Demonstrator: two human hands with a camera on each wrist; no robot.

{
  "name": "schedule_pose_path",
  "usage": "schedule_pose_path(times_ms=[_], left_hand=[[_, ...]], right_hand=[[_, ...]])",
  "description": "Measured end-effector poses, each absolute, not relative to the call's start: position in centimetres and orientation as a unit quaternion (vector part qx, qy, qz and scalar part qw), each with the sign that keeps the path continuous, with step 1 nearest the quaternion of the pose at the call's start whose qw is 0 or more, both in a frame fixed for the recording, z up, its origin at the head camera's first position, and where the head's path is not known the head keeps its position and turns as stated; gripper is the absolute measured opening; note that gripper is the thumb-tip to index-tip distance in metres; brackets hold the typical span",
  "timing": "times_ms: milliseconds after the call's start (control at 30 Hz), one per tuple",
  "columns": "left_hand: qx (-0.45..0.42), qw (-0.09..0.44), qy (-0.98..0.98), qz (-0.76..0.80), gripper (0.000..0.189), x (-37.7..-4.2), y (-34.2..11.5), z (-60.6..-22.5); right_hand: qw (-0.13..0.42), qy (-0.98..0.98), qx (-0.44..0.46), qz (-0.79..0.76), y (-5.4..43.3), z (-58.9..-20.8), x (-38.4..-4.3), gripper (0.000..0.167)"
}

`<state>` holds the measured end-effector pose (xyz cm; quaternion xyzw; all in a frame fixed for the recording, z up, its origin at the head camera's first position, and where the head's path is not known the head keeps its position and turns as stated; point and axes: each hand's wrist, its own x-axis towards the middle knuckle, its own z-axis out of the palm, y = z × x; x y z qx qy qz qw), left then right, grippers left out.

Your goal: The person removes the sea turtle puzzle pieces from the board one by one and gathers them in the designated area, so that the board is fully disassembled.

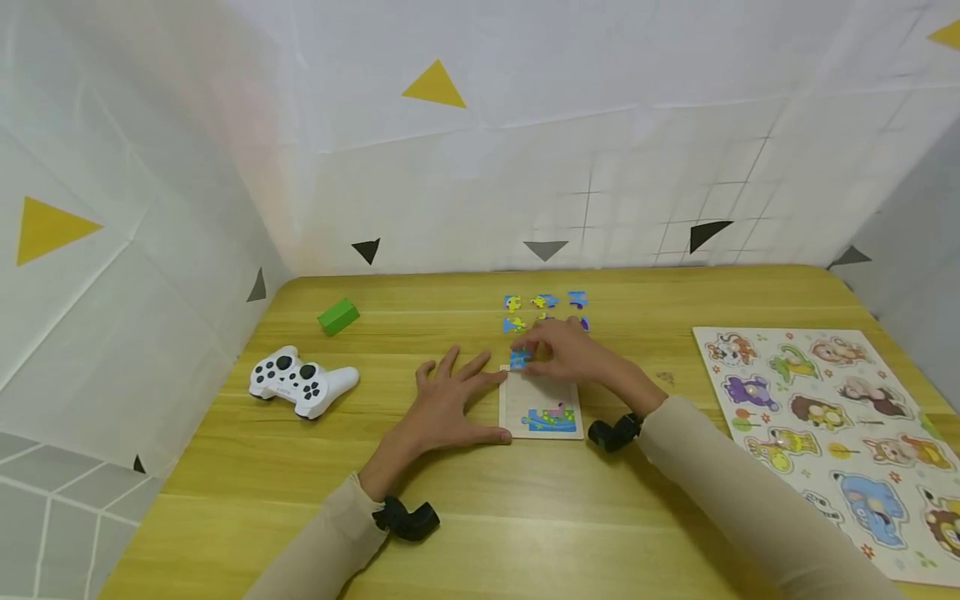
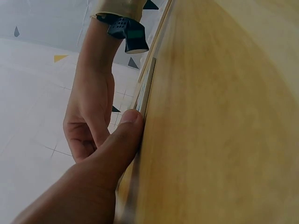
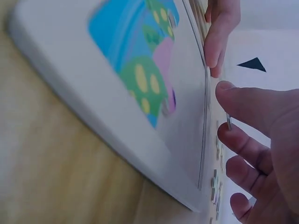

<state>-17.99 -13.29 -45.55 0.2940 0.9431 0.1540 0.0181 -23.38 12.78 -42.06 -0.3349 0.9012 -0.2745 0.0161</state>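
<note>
A small white puzzle tray (image 1: 536,393) lies on the table, with joined blue, green and pink pieces (image 1: 551,419) in its lower right part. My left hand (image 1: 448,408) rests at the tray's left side with fingers spread. In the left wrist view its thumb (image 2: 128,128) touches the tray's edge. Over the tray's upper left corner my right hand (image 1: 566,350) pinches a blue jigsaw piece (image 1: 519,359) between thumb and finger. The right wrist view shows this piece edge-on, apart from the tray's surface.
Several loose jigsaw pieces (image 1: 513,303) lie in rows beyond the tray, some partly behind my right hand. On the left are a white game controller (image 1: 303,382) and a green block (image 1: 339,317). A large animal puzzle board (image 1: 810,433) lies on the right.
</note>
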Motion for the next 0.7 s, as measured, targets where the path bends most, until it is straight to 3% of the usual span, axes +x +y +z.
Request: schedule_pose_path(times_ms=[300, 700], left_hand=[[0.293, 0.022, 0.943, 0.156, 0.091, -18.0, -13.3, -45.6], [0.298, 0.017, 0.938, 0.175, 0.09, -18.0, -13.3, -45.5]], right_hand=[[0.053, 0.91, -0.313, -0.266, 12.4, -42.0, -24.8, 0.029], [0.055, 0.913, -0.33, -0.234, 12.2, -41.9, -25.8, 0.031]])
